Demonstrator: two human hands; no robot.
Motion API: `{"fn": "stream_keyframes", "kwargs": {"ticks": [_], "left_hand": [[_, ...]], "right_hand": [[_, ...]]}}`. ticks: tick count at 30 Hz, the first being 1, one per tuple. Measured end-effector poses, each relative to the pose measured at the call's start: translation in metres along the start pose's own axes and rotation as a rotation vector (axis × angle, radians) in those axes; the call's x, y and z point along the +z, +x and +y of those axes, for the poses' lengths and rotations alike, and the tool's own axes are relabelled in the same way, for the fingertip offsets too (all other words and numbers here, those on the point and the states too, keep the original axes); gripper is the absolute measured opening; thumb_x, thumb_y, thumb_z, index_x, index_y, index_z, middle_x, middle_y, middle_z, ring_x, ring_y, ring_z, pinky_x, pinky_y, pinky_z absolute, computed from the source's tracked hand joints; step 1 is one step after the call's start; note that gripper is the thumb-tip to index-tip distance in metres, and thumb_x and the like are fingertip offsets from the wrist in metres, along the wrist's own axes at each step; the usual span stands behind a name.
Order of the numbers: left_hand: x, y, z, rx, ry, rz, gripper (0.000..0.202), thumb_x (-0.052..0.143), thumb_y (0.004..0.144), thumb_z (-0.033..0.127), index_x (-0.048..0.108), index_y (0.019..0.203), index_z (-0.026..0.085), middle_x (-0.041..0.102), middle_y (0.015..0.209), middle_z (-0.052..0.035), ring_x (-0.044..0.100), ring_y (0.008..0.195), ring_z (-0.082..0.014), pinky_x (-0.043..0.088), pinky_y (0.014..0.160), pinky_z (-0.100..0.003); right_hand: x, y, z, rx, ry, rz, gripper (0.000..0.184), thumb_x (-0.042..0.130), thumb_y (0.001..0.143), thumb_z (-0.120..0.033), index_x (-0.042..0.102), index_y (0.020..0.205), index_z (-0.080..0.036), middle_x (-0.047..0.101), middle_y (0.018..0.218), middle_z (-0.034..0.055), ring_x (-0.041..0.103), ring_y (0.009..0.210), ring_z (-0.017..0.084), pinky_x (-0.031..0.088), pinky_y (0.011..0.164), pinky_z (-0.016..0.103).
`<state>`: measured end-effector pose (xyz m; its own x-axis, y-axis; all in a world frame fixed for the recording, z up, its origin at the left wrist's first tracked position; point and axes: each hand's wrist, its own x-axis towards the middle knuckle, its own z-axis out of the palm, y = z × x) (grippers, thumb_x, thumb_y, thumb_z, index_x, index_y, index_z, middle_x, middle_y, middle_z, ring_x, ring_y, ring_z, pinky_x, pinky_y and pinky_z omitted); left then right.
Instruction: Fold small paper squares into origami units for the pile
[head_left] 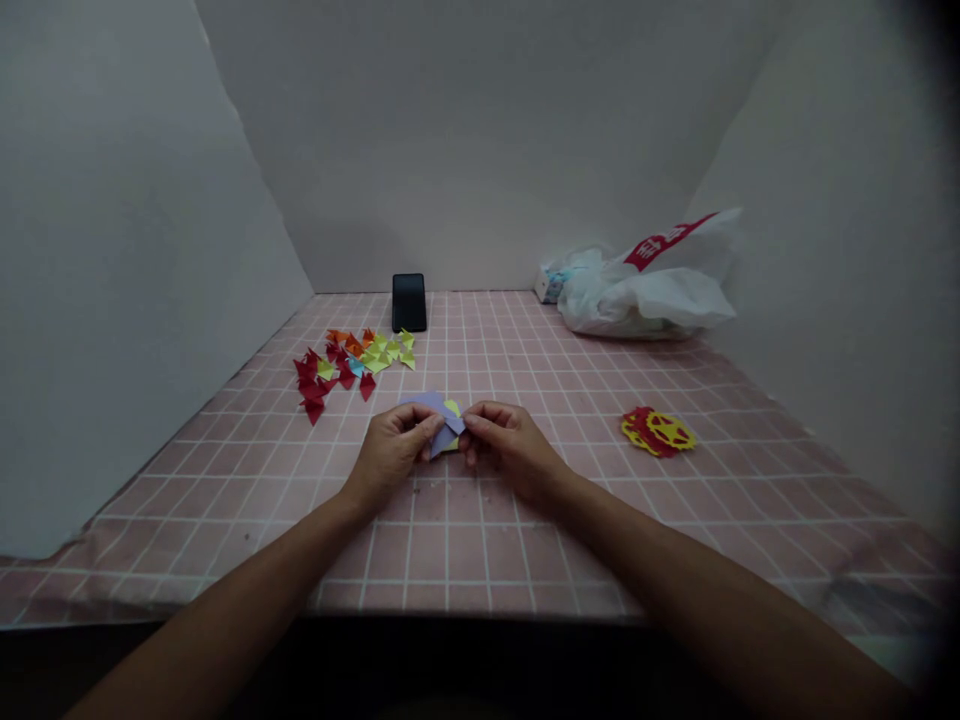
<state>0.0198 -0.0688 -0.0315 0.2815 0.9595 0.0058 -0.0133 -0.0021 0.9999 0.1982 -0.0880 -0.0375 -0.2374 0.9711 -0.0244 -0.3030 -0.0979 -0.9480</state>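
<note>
A partly folded sheet of purple paper [429, 401] is held between my two hands over the middle of the table. My left hand [394, 441] pinches its left side between thumb and fingers. Across from it, my right hand [512, 440] grips the right-hand tip of the same paper, fingers curled. Behind the purple sheet shows some yellow paper [452, 408]; whether it lies on the table or is held, I cannot tell. My hands cover part of the fold.
Several folded paper pieces [352, 362] in red, orange, yellow and blue lie at the back left. A black phone [409, 302] leans upright behind them. Red and yellow cut-out discs [660, 432] lie at right. A white plastic bag [652, 300] sits at the back right beside a small box [548, 286].
</note>
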Motion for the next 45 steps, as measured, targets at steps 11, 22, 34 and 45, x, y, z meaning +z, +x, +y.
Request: {"fn": "stream_keyframes", "kwargs": {"ticks": [11, 22, 34, 45], "left_hand": [[-0.0015, 0.0030, -0.0028, -0.030, -0.066, -0.034, 0.021, 0.072, 0.078, 0.035, 0.069, 0.081, 0.015, 0.057, 0.058, 0.0026, 0.047, 0.050, -0.0077, 0.032, 0.049, -0.020], [-0.0006, 0.0024, -0.0025, 0.049, 0.038, -0.018, 0.015, 0.069, 0.076, 0.030, 0.067, 0.076, 0.015, 0.060, 0.067, 0.0002, 0.051, 0.060, -0.0110, 0.041, 0.059, -0.025], [0.0007, 0.0008, -0.0006, 0.053, 0.113, 0.005, 0.016, 0.069, 0.078, 0.032, 0.071, 0.078, 0.016, 0.058, 0.062, 0.0018, 0.049, 0.054, -0.0102, 0.039, 0.053, -0.023], [0.0025, 0.0001, 0.0003, 0.014, 0.057, -0.014, 0.020, 0.070, 0.078, 0.035, 0.070, 0.078, 0.015, 0.056, 0.059, 0.0032, 0.047, 0.052, -0.0091, 0.037, 0.052, -0.022]], "right_hand": [[0.0018, -0.0019, -0.0027, -0.024, -0.045, 0.072, 0.017, 0.071, 0.081, -0.032, 0.064, 0.076, -0.017, 0.064, 0.067, -0.0022, 0.057, 0.053, 0.008, 0.044, 0.054, 0.023], [0.0016, -0.0031, -0.0029, -0.005, -0.094, 0.024, 0.019, 0.072, 0.079, -0.034, 0.064, 0.079, -0.017, 0.058, 0.068, -0.0032, 0.050, 0.053, 0.008, 0.037, 0.052, 0.023], [0.0026, -0.0018, -0.0017, 0.031, -0.053, 0.036, 0.016, 0.076, 0.074, -0.030, 0.065, 0.073, -0.018, 0.058, 0.066, -0.0033, 0.049, 0.053, 0.009, 0.036, 0.053, 0.024], [0.0049, -0.0053, -0.0004, -0.177, -0.447, 0.135, 0.012, 0.065, 0.083, -0.029, 0.066, 0.076, -0.019, 0.057, 0.068, -0.0021, 0.049, 0.057, 0.011, 0.038, 0.055, 0.026]]}}
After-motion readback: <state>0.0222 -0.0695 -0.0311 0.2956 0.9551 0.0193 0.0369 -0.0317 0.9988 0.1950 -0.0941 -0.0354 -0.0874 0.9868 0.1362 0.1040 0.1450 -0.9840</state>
